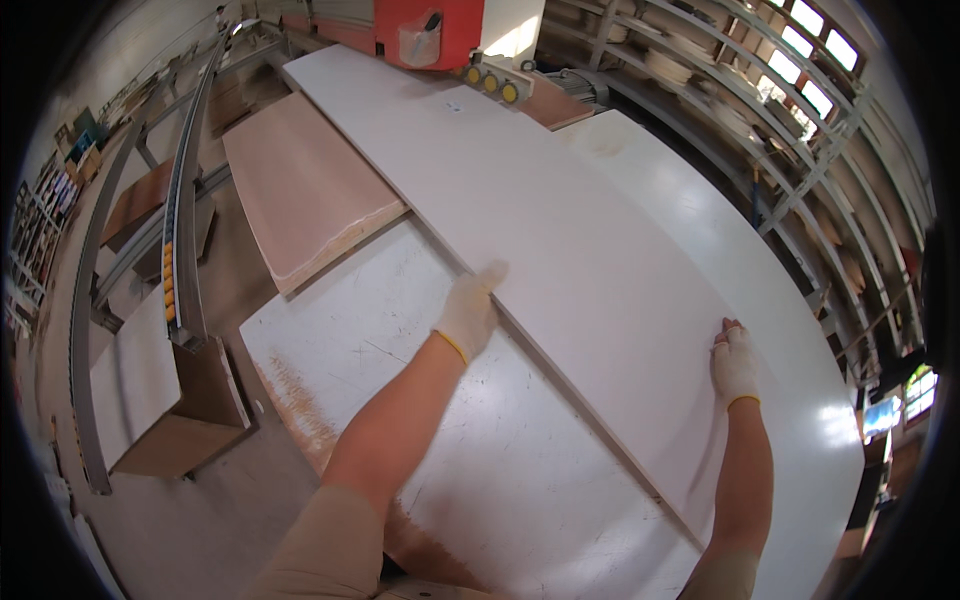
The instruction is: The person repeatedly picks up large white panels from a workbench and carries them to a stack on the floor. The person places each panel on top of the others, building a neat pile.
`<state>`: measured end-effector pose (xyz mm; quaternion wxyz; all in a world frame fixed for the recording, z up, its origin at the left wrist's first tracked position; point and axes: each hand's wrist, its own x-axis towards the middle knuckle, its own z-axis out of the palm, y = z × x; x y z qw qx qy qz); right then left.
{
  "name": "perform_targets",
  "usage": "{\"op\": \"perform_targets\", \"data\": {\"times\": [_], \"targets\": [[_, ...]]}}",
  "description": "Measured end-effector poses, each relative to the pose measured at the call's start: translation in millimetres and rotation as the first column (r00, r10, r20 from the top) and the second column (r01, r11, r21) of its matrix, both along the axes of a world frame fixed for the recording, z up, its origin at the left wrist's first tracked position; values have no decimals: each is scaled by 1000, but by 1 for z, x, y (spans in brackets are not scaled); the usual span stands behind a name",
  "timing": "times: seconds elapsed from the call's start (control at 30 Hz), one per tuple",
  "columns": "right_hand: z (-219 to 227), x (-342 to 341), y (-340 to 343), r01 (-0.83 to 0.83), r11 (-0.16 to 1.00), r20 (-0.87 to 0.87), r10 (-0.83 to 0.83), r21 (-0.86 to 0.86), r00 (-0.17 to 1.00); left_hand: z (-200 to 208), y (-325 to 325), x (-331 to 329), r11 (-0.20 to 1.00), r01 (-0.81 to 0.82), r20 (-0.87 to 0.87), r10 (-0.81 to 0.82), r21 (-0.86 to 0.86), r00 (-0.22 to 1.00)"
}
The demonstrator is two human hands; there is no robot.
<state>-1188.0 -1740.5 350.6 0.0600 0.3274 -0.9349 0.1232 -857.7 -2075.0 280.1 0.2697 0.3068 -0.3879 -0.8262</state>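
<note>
A long white board [560, 250] lies slantwise across a white work table [480, 440], running away to the far left. My left hand [470, 308], in a pale glove with a yellow cuff, grips the board's near left edge, its thumb side over the top face. Along the board's right side, my right hand [735, 365] wears a similar glove with bare fingertips showing. Its fingers are bent at the board's edge, and their undersides are hidden. Beyond the board's far part stands a red machine housing [430, 35] with several yellow-capped rollers [490, 83] below it.
A brown-faced panel stack [310, 185] sits left of the board. Farther left run a metal rail [185, 200] and a box-like wooden piece [175, 400] on the floor. White table surface [800, 420] extends to the right, with metal racks [740, 110] holding boards behind it.
</note>
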Motion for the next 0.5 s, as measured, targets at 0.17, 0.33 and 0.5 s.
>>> {"op": "perform_targets", "data": {"times": [0.17,0.33,0.5], "targets": [[4,-33,-25,114,993,40,-115,44,993,-2,68,-8,986,-87,-99,102,144,990],[-6,-123,44,-93,963,16,92,251,996,31,129,-9,990,94,-50,-89,104,995],[12,-106,47,150,977,282,-188,152,941,52,181,-8,984,157,126,-167,81,978]]}}
